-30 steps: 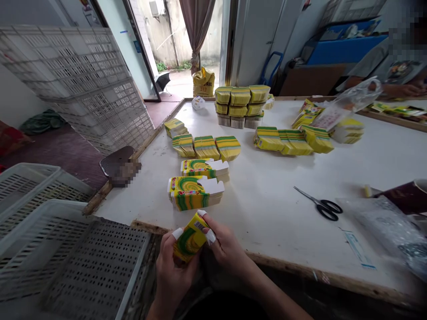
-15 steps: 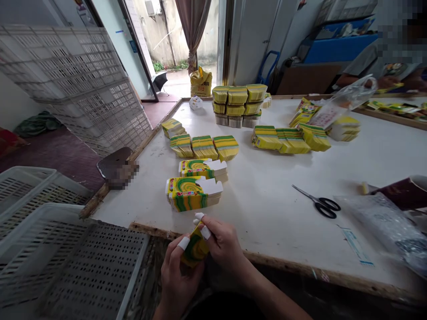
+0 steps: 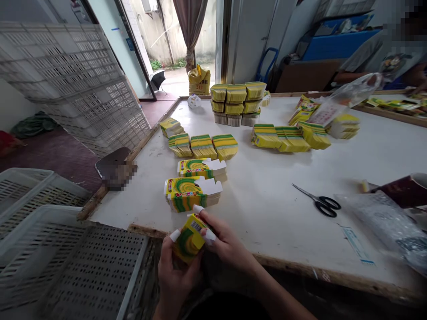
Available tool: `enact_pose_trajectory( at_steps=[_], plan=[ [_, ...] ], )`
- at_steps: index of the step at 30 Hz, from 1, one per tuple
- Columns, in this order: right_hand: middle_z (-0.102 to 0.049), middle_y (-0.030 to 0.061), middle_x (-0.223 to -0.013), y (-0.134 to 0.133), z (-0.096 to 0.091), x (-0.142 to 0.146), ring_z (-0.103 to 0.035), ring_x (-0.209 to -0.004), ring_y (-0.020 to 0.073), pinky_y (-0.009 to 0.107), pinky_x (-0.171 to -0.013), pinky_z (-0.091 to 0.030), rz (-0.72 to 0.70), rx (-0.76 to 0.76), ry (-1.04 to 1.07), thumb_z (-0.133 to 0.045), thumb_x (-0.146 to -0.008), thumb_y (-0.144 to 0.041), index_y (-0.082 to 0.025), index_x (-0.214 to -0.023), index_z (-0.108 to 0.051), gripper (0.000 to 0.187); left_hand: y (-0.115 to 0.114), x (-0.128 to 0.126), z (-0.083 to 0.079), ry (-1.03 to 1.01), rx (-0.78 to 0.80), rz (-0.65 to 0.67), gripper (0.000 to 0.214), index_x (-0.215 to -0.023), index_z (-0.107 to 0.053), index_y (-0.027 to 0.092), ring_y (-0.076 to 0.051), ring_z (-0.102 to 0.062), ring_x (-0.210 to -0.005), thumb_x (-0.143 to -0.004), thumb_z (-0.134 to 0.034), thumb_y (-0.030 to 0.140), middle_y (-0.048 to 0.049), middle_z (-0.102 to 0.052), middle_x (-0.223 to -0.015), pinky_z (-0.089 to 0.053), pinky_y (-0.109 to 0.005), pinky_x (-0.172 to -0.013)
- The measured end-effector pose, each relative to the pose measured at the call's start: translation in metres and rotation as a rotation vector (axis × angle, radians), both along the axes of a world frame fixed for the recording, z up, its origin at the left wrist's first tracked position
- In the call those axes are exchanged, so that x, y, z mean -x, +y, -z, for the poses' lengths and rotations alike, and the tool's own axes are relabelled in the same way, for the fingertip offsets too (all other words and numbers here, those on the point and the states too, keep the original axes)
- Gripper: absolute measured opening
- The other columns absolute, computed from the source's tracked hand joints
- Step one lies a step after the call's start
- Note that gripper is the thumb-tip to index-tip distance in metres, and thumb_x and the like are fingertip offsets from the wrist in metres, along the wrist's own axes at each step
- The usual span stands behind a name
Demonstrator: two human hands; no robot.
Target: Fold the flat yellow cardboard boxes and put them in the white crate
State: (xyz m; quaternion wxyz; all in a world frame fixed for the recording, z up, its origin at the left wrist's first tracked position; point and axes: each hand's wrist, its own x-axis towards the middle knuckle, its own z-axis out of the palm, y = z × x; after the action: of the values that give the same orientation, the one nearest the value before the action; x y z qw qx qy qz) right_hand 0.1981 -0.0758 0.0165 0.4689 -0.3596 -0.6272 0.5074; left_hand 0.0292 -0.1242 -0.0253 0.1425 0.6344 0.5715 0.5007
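Note:
Between my two hands is a small yellow and green carton (image 3: 188, 242), held over the table's front edge, with a barcode on the end facing up. My left hand (image 3: 176, 266) grips it from the left and below. On its right side, my right hand (image 3: 223, 235) is closed around the upper end. White tape wraps several of my fingertips. Just beyond my hands lies a stack of flattened cartons (image 3: 187, 195) with white flaps pointing right. Behind it sits a second such stack (image 3: 196, 168).
Bundled carton stacks (image 3: 203, 146) stand farther back, and a taller pile (image 3: 237, 104) rises behind them. Black-handled scissors (image 3: 320, 202) lie at right, near clear plastic wrap (image 3: 383, 226). Plastic crates (image 3: 83, 262) sit at lower left. A person (image 3: 383, 58) is at far right.
The carton has turned and opened out into a box shape, so its barcode end now shows. My right hand has shifted slightly along it.

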Motion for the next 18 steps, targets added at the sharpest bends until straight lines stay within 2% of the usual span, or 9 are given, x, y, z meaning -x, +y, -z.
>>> enact_pose_trajectory(
  at_steps=[3,6,8,12,16,18],
  plan=[
    [-0.036,0.0069,-0.154,-0.001,0.002,-0.008,-0.039,-0.138,0.0242,0.041,-0.111,-0.036,-0.16,0.096,0.067,-0.046,-0.095,-0.046,-0.027,-0.147,-0.034,0.057,0.001,0.005,-0.004,-0.015,0.075,0.092,0.063,-0.128,-0.047,0.022,-0.024,-0.064,-0.1,-0.072,-0.075,0.029,-0.0091,-0.061,-0.113,-0.057,-0.032,-0.081],
    [-0.034,0.0071,-0.155,-0.004,0.005,-0.009,-0.033,-0.141,0.0233,0.042,-0.116,-0.029,-0.124,0.014,-0.031,-0.039,-0.098,-0.04,-0.027,-0.149,-0.029,0.054,0.001,0.007,-0.008,-0.004,0.099,0.114,0.062,-0.127,-0.048,0.023,-0.023,-0.064,-0.1,-0.072,-0.076,0.028,-0.0079,-0.061,-0.112,-0.056,-0.034,-0.085],
    [-0.034,0.0089,-0.155,-0.004,0.007,-0.008,-0.033,-0.141,0.0232,0.042,-0.116,-0.029,-0.086,-0.029,-0.068,-0.04,-0.098,-0.038,-0.025,-0.15,-0.027,0.055,0.0,0.006,-0.008,-0.037,0.126,0.09,0.063,-0.127,-0.047,0.023,-0.024,-0.065,-0.1,-0.072,-0.075,0.028,-0.008,-0.062,-0.113,-0.056,-0.034,-0.085],
    [-0.029,0.0099,-0.157,-0.002,0.009,-0.008,-0.037,-0.139,0.0246,0.041,-0.11,-0.037,-0.201,0.019,0.008,-0.055,-0.092,-0.037,-0.024,-0.151,-0.024,0.068,0.0,0.002,-0.009,-0.167,0.213,0.111,0.062,-0.127,-0.049,0.022,-0.025,-0.065,-0.103,-0.071,-0.076,0.029,-0.0099,-0.063,-0.119,-0.056,-0.035,-0.087],
    [-0.036,0.0121,-0.153,-0.004,0.011,0.0,-0.038,-0.138,0.0239,0.043,-0.111,-0.036,-0.104,-0.024,-0.057,-0.052,-0.092,-0.027,-0.023,-0.149,-0.028,0.062,0.0,0.001,-0.013,-0.187,0.202,0.07,0.06,-0.121,-0.055,0.021,-0.026,-0.067,-0.098,-0.067,-0.079,0.03,-0.0098,-0.068,-0.113,-0.058,-0.035,-0.083],
    [-0.043,0.0146,-0.148,-0.004,0.012,0.005,-0.046,-0.132,0.0245,0.041,-0.105,-0.043,-0.101,-0.059,-0.061,-0.059,-0.088,-0.026,-0.022,-0.149,-0.027,0.068,-0.001,0.014,-0.018,-0.14,0.183,0.056,0.058,-0.119,-0.058,0.021,-0.026,-0.069,-0.093,-0.066,-0.079,0.031,-0.0091,-0.069,-0.108,-0.059,-0.034,-0.077]
  ],
)
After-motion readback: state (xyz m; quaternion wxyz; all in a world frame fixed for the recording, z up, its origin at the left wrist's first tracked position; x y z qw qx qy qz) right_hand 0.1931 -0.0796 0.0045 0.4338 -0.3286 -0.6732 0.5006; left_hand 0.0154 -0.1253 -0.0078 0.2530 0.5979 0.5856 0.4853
